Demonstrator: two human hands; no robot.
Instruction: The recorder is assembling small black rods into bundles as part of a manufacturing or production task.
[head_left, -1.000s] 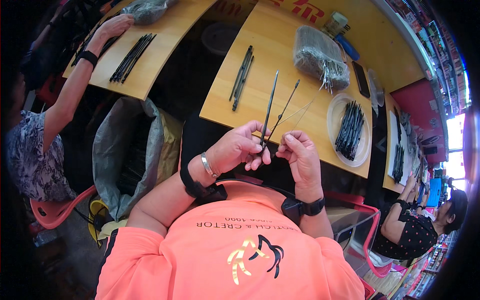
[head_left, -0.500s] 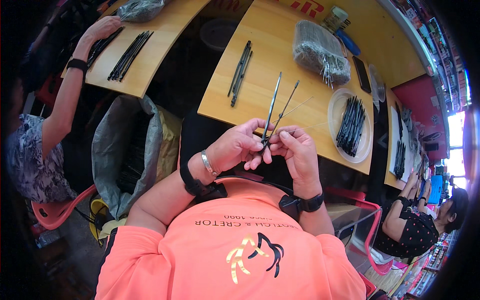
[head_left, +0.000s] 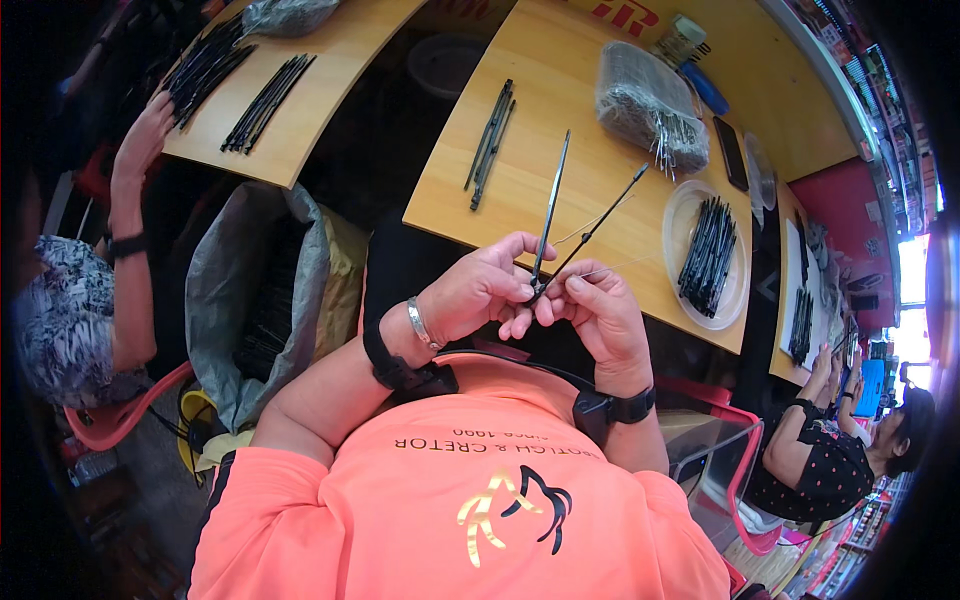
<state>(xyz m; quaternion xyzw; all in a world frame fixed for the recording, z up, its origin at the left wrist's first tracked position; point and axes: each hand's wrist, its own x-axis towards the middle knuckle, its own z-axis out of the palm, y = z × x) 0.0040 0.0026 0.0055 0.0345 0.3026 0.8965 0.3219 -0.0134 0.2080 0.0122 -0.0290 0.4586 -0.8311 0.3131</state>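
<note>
My left hand (head_left: 488,282) pinches a slim black rod (head_left: 554,205) that points up and away over the table edge. A second thin black rod (head_left: 606,218), with a small knob along it, slants to the right from my right hand (head_left: 596,305). Both rods meet in a V at my fingertips; whether they are joined there is hidden by the fingers. Fine wires (head_left: 628,262) stick out to the right beside my right thumb. My two hands are close together in front of my chest, fingers closed.
On the wooden table (head_left: 560,60) lie several black rods (head_left: 490,145), a plastic bag of metal wires (head_left: 652,105), a phone (head_left: 731,153) and a round plastic tray (head_left: 738,290) of black rods. A large grey sack (head_left: 215,310) stands left. Co-workers sit at both sides.
The right-hand rod has swung outward to the right, so the V is wider. At the left, a co-worker's hand has moved from the plastic bag down to the table's near edge.
</note>
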